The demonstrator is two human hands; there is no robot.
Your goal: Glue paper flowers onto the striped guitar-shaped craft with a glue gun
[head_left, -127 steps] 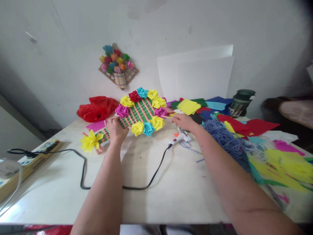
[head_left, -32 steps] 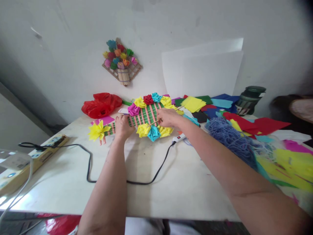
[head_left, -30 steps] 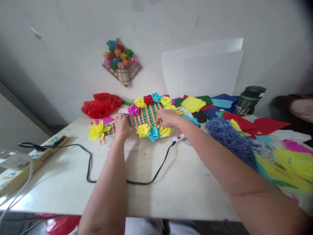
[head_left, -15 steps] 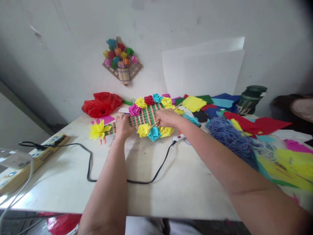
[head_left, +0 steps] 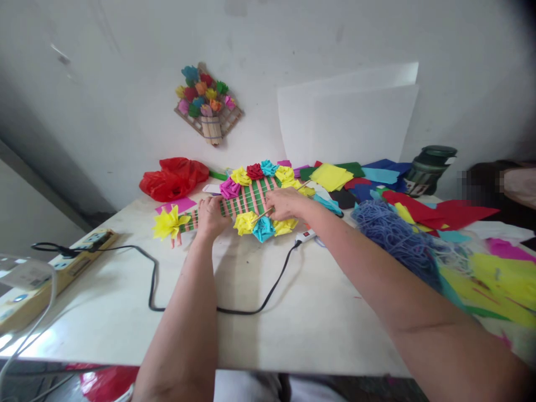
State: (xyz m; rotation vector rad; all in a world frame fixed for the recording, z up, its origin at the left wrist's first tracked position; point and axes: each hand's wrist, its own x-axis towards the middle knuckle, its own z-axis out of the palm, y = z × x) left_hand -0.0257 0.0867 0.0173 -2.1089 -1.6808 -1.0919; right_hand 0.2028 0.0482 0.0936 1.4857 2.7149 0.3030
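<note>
A guitar-shaped craft (head_left: 252,197) of green paper with pink strips and thin strings across it lies on the table. Crepe-paper flowers edge its body, among them a red flower (head_left: 254,171) and a blue flower (head_left: 264,228). A big yellow flower (head_left: 170,222) sits at the end of its neck. My left hand (head_left: 213,215) is closed around the neck near the body. Over the body, my right hand (head_left: 287,204) is closed on a thin wooden stick (head_left: 262,214), which slants across the craft. My right fingertips are partly hidden.
A black cord (head_left: 268,304) loops over the table in front. On the left is a power strip (head_left: 84,254), with a red plastic bag (head_left: 173,180) behind. Blue yarn (head_left: 393,243), coloured paper (head_left: 333,177) and a dark green bottle (head_left: 431,170) are at right. A person is partly visible far right.
</note>
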